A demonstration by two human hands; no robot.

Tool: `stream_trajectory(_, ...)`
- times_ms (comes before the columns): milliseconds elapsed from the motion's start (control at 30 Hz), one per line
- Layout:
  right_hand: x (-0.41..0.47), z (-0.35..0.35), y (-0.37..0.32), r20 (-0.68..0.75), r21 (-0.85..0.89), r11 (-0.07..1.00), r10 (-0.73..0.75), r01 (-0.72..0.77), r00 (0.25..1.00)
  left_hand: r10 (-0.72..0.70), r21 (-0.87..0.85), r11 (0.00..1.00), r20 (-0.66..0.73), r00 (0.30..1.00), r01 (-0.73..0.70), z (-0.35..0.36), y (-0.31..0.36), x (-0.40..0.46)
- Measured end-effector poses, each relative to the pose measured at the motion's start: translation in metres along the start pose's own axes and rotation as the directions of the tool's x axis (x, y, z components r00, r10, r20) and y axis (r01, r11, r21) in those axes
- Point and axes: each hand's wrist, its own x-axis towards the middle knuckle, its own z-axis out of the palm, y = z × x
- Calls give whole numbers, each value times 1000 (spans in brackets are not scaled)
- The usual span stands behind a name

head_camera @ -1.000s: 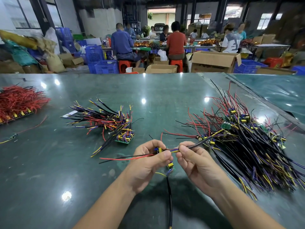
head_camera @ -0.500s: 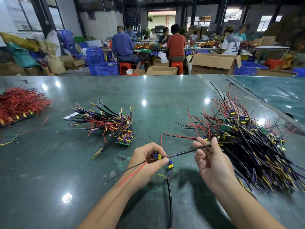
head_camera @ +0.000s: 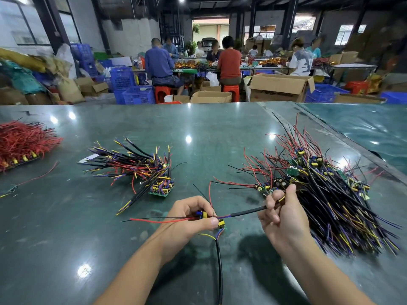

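Crosswise, black cable (head_camera: 246,211) from module (head_camera: 221,223) in left hand (head_camera: 187,223) up to right hand (head_camera: 284,221)

Small board (head_camera: 221,223) mostly hidden under left hand (head_camera: 191,219) thumb and fingers. Sleeved cable (head_camera: 246,211) end hidden inside right hand (head_camera: 284,223). Black cable (head_camera: 218,271) cut off at bottom edge. Red wire pile (head_camera: 19,139) cut by left edge. Goods on far tables (head_camera: 352,66) too small to tell.

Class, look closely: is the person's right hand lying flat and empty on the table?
No: the right hand pinches the end of a black cable whose other end the left hand holds.
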Motion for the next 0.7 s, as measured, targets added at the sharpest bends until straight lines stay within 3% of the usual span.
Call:
stream_trajectory(167,0,1,-5,95,-189,977,-82,99,992,10,31,999,-36,999,-9,-10,0,0)
stream_trajectory(367,6,-6,-6,100,-232,961,178,-151,979,5,48,999,-56,998,-3,-12,-2,-1)
stream_trajectory(433,7,-5,-7,71,-385,921,-31,56,997,2,31,1000,-102,995,1,-10,-2,0)
stream_trajectory(467,6,-4,-6,85,-520,821,-225,236,971,8,31,1000,-127,992,-4,-9,-1,1)
stream_trajectory(500,5,-5,-4,141,-656,631,-435,413,889,17,38,999,-149,989,-12,-8,-1,2)
stream_trajectory(567,-2,-9,-1,415,-757,94,-696,647,586,35,75,997,-163,986,-23,-7,1,3)
stream_trajectory(600,-5,-10,1,589,-683,-145,-690,716,421,44,96,995,-153,987,-29,-7,2,2)
stream_trajectory(633,-9,-11,5,742,-561,-315,-601,766,297,53,113,993,-140,989,-37,-6,3,1)
stream_trajectory(700,-13,-9,15,920,-341,-447,-338,827,196,58,100,994,-127,990,-45,-5,5,0)
